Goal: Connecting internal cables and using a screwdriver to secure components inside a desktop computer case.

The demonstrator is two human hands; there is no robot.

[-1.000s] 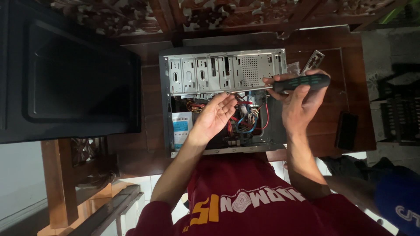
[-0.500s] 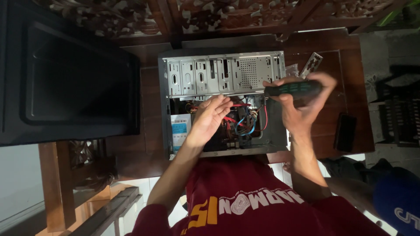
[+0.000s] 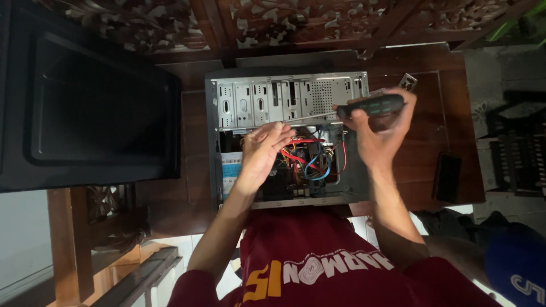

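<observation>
Two hands work at the open computer case (image 3: 284,136): my right hand (image 3: 378,128) grips a screwdriver (image 3: 369,106) at its edge, my left hand (image 3: 264,150) spreads loosely over the cables (image 3: 310,159) inside (the tip could slip and nick one).

A large black side panel (image 3: 91,96) was seen at the upper left of the frame, laid flat and just beside the work area. A dark wooden table (image 3: 449,108) was noted across the centre and right. Carved wooden fretwork (image 3: 273,23) was observed along the top edge. A small flat black object (image 3: 447,177) was found on the table at the right, well apart from the panel. A dark slatted crate (image 3: 520,148) was recorded at the far right edge. A wooden chair frame (image 3: 74,244) was seen at lower left, over pale floor tiles (image 3: 23,239).
</observation>
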